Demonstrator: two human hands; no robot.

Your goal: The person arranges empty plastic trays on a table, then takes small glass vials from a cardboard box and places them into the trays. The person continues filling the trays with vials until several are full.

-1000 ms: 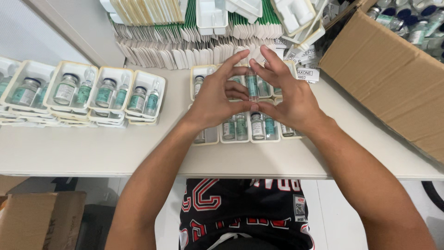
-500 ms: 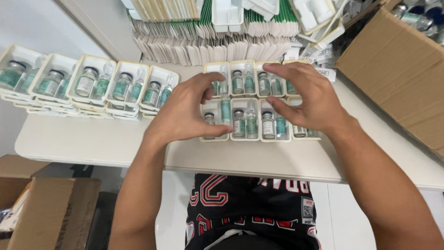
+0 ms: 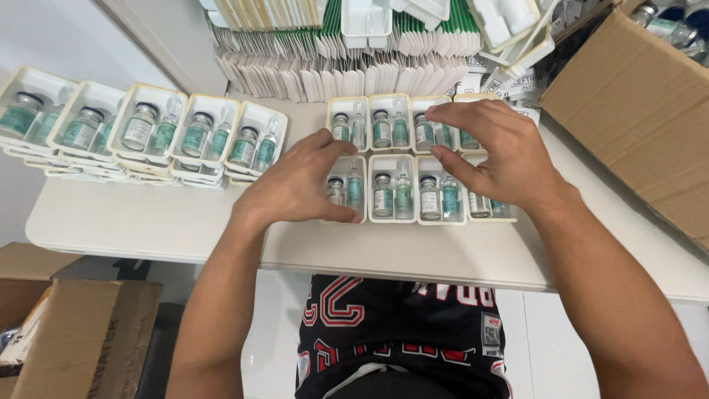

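Vial trays [image 3: 391,188], upright, hands [image 3: 295,185] apparently flanking

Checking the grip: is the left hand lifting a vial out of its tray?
No: the left hand rests on the near trays, all visible vials seated.

Under the left grip [image 3: 299,185] and right grip [image 3: 498,151] lie cream, smooth moulded-plastic trays [image 3: 391,188] holding small glossy clear-glass vials [image 3: 382,196] with matt paper labels. Beneath both grips, the white bench [image 3: 148,222] looks smooth, faintly satin. Right of the right grip stands a matt brown cardboard box [image 3: 635,111].
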